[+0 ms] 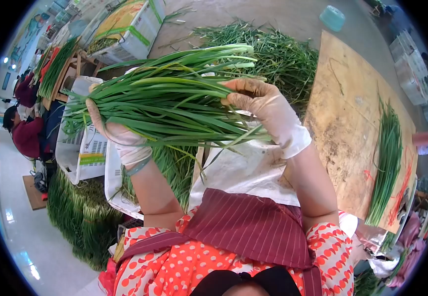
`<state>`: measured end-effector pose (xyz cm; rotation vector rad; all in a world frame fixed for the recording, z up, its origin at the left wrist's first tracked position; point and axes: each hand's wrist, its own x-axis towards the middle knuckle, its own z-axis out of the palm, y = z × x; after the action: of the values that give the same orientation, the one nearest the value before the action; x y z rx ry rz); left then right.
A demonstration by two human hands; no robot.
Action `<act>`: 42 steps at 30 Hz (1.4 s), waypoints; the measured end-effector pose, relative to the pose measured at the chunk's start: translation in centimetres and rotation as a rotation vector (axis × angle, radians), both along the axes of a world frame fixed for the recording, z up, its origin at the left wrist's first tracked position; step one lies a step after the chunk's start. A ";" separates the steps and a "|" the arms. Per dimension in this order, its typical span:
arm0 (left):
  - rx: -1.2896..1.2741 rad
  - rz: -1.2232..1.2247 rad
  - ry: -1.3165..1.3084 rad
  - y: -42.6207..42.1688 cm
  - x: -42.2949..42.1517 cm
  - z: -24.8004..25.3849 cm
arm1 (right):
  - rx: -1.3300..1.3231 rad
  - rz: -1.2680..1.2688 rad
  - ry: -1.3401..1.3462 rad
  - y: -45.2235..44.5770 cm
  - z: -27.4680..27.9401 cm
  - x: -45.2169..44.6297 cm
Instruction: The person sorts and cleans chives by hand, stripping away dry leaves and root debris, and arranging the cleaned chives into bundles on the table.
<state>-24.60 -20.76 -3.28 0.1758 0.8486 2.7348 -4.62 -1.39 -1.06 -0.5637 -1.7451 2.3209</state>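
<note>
A large loose bunch of garlic chives (160, 101) lies across both my gloved hands in front of me, its pale stem ends to the right. My left hand (118, 135) is wrapped around the leafy end from below, the fingers partly covered by leaves. At the stem side, my right hand (268, 106) pinches a few chive blades between thumb and fingers. Both gloves are thin, whitish and soiled. Under the bunch is a white cloth (243, 165), and loose chives fill a white crate (113, 180) below my left forearm.
On the right, a wooden board (342, 108) bears a neat chive bundle (387, 158) and red ties (402, 192). A heap of chive scraps (278, 61) covers the floor ahead. Stacked bundles (83, 217) stand at left; another person (26, 130) sits beyond. Crates (132, 42) stand behind.
</note>
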 end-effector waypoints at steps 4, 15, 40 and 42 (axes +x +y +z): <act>0.003 -0.053 0.179 0.1 -0.5 -0.3 | -0.204 0.054 0.041 -0.9 -0.2 0.9; 0.095 -0.056 0.122 0.7 -0.6 0.1 | -0.031 0.039 -0.082 -2.1 -1.0 -1.0; 0.158 -0.116 0.165 0.8 -1.6 -1.4 | -0.227 -0.681 0.523 4.0 -1.2 6.2; 0.216 -0.255 0.201 -0.1 -2.3 -2.0 | -0.310 -0.809 0.671 6.8 -3.0 8.1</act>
<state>-26.89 -20.83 -5.26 0.5696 0.5317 2.5893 3.47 5.40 -4.01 -0.3624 -0.6758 1.8527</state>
